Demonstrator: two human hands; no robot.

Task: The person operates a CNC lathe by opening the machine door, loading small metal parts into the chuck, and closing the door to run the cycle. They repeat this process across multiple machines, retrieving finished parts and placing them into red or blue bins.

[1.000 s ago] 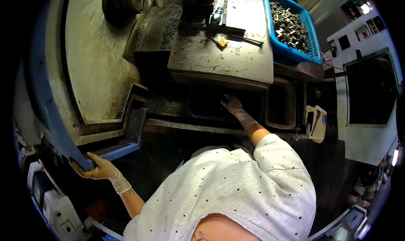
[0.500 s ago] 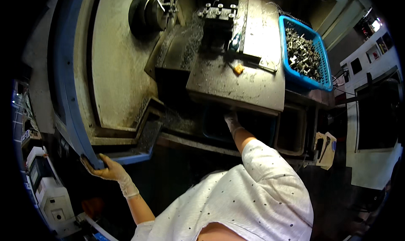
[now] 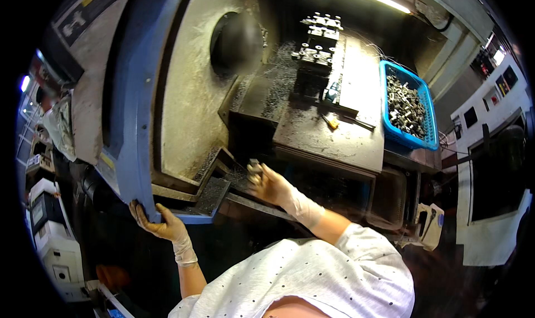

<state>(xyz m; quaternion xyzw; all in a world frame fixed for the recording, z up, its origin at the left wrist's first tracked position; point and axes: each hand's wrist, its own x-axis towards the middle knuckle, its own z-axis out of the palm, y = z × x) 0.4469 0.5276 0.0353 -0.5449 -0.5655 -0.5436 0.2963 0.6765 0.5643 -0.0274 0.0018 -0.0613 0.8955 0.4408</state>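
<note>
My gloved left hand (image 3: pixel 157 220) grips the lower end of a blue machine frame (image 3: pixel 131 134). My gloved right hand (image 3: pixel 273 190) is raised at the front of the machine, fingers closed on a small metal part (image 3: pixel 254 166). Behind it, a round chuck (image 3: pixel 234 42) on the pale plate is blurred. To the right of the chuck stands a block of tool holders (image 3: pixel 317 50). A steel cover plate (image 3: pixel 320 140) carries a small yellow-handled tool (image 3: pixel 332 121) and a dark bar (image 3: pixel 359 122).
A blue plastic basket (image 3: pixel 405 134) full of small metal parts sits at the right. A grey bin (image 3: pixel 386 198) lies below it. A white machine (image 3: pixel 485 240) stands at far right, another (image 3: pixel 61 268) at lower left. Another person (image 3: pixel 58 123) appears at the far left.
My right hand has come up out of the dark bin beneath the plate, now visibly holding a metal part. My left hand stays on the frame. The view has shifted, showing more overhead.
</note>
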